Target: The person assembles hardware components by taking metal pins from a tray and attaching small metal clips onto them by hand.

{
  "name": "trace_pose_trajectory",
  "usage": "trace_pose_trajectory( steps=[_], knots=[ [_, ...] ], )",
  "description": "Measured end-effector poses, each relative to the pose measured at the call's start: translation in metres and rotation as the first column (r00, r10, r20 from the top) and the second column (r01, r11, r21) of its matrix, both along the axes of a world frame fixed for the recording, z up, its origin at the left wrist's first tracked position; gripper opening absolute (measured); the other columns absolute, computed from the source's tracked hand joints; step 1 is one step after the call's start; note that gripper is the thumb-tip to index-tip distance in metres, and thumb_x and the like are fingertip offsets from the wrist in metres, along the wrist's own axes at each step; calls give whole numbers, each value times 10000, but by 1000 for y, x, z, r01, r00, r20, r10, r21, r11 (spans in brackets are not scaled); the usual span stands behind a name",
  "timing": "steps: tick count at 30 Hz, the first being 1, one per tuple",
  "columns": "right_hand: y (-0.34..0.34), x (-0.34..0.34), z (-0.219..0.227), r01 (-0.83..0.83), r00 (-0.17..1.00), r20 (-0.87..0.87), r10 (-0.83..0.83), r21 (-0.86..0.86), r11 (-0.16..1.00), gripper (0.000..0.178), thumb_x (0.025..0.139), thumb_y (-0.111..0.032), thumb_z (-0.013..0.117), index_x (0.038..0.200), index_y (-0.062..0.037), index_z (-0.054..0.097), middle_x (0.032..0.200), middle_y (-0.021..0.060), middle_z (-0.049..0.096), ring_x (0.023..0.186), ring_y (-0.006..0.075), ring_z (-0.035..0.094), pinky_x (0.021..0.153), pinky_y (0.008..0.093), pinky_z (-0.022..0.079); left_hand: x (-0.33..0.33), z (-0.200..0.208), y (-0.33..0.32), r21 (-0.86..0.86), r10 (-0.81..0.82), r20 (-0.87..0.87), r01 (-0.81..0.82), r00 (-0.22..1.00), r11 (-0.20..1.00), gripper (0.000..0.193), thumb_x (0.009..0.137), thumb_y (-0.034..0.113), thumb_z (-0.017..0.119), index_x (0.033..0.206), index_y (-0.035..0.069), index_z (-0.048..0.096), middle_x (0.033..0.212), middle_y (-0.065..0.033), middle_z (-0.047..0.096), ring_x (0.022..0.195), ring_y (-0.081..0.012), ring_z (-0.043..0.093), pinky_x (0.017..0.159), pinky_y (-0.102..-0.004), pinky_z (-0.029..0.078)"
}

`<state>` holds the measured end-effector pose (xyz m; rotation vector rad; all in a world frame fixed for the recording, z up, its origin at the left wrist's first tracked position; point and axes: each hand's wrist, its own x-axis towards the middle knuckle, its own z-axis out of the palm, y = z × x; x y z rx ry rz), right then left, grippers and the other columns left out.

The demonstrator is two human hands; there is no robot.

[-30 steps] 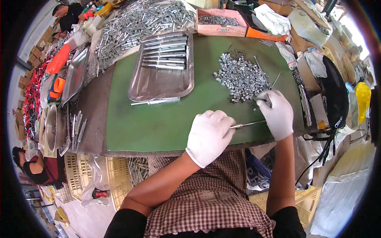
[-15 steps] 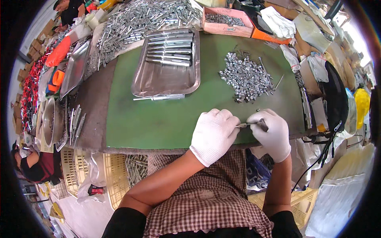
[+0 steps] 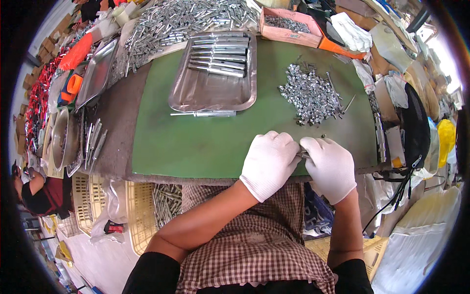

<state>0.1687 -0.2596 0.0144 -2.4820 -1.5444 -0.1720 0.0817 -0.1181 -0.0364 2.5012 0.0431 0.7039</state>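
Observation:
My left hand (image 3: 270,164) and my right hand (image 3: 330,169), both in white knit gloves, meet low over the green work mat (image 3: 215,147). A small metal piece (image 3: 304,154) is pinched between their fingertips; mostly hidden by the gloves, its kind cannot be told. Just beyond my right hand lies a tiny dark piece (image 3: 323,136). Farther off is a heap of small shiny metal fittings (image 3: 308,93), with thin rods beside it. Left of the heap stands a metal tray (image 3: 210,93) holding a row of slim metal tubes (image 3: 218,61). Another slim tube (image 3: 205,113) lies along its near edge.
A large heap of metal parts (image 3: 186,22) covers the table's far side. A pink box (image 3: 292,27) of small pieces stands at the back. Loose tubes (image 3: 95,142) and a round bowl (image 3: 60,139) are at the left. A black bag (image 3: 415,122) hangs at the right.
My right hand has moved in closer to my left, its fingers now covering more of the metal piece. The view has shifted slightly, while the tray and heaps stay put.

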Motion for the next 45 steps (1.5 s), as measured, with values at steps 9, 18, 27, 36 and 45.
trace_pose_trajectory(
  steps=[9,18,27,36,45],
  knots=[
    [-22,-18,-17,221,972,14,-233,265,939,446,746,-10,599,1168,-145,648,1015,87,681,884,287,661,735,356,535,0,-3,-1,-14,-4,31,4,1000,1000,121,727,162,712,804,105,638,790,-62,584,761,-278,590,676,-418,455],
    [-26,-24,-28,227,974,-66,-218,198,953,384,726,11,604,1062,-145,708,1038,62,667,905,262,652,767,352,525,-2,-2,-2,11,-3,14,3,1000,1000,98,745,165,694,801,106,639,783,-57,584,749,-272,587,673,-415,454],
    [-11,-9,-30,223,966,-201,-165,316,922,203,795,-88,682,987,-135,729,993,82,669,859,277,653,735,338,518,-6,-5,1,50,5,58,-8,998,999,112,750,180,688,813,106,632,774,-74,577,755,-280,598,677,-406,470],
    [-23,-7,-33,145,937,-347,-40,282,948,187,747,-51,703,932,-65,681,926,111,684,802,288,661,712,346,521,-79,1,96,297,524,174,-551,834,780,243,781,143,690,1002,103,598,1075,-96,618,986,-300,586,858,-429,447],
    [-20,-13,-25,185,904,-423,-69,240,953,319,741,-40,664,1060,-52,655,948,130,661,794,265,652,705,336,511,-78,10,100,399,504,56,-482,862,780,316,762,188,717,1052,115,613,1002,-76,589,975,-290,564,818,-427,448]
  ],
)
